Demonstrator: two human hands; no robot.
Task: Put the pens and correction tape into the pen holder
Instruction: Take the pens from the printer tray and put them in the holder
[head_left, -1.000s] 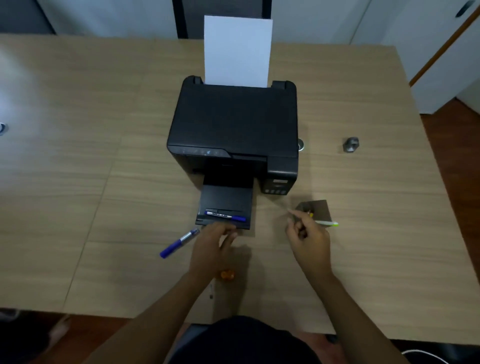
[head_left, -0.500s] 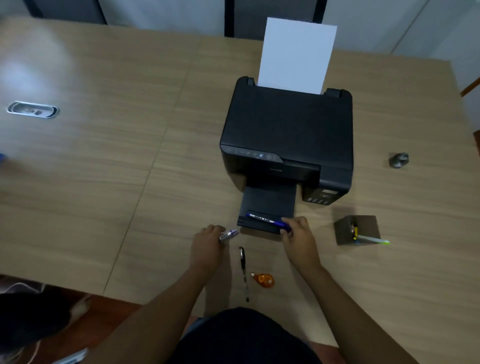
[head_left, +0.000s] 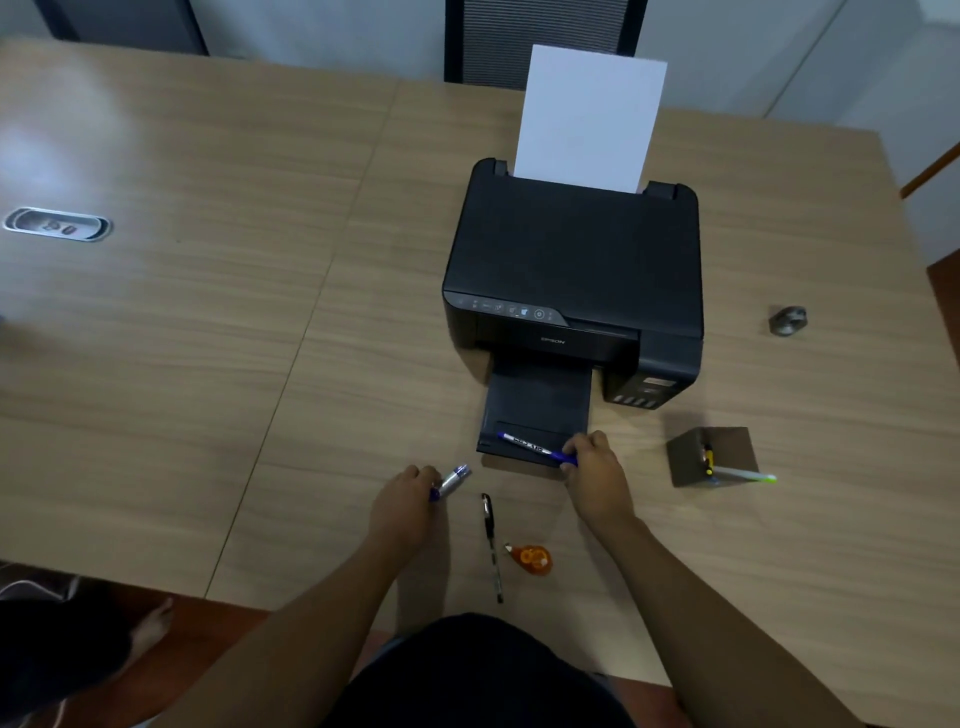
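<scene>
My left hand (head_left: 404, 499) is closed on a blue pen with a silver cap (head_left: 453, 481) lying on the table. My right hand (head_left: 597, 475) grips the blue end of a white-and-blue pen (head_left: 530, 446) that lies across the printer's output tray (head_left: 537, 405). Between my hands a black pen (head_left: 491, 545) rests on the table, with the orange correction tape (head_left: 531, 559) just right of it. The dark square pen holder (head_left: 727, 447) stands to the right with a yellow pen and a white-green pen (head_left: 743, 474) in it.
A black printer (head_left: 571, 270) with white paper (head_left: 589, 117) upright in its feeder sits behind my hands. A small grey metal object (head_left: 787, 320) lies at the right. A cable grommet (head_left: 56, 224) is set into the table at far left.
My right hand left the pen holder and came to the pen on the printer tray. My left hand closed over the blue pen on the table. The view shifted left.
</scene>
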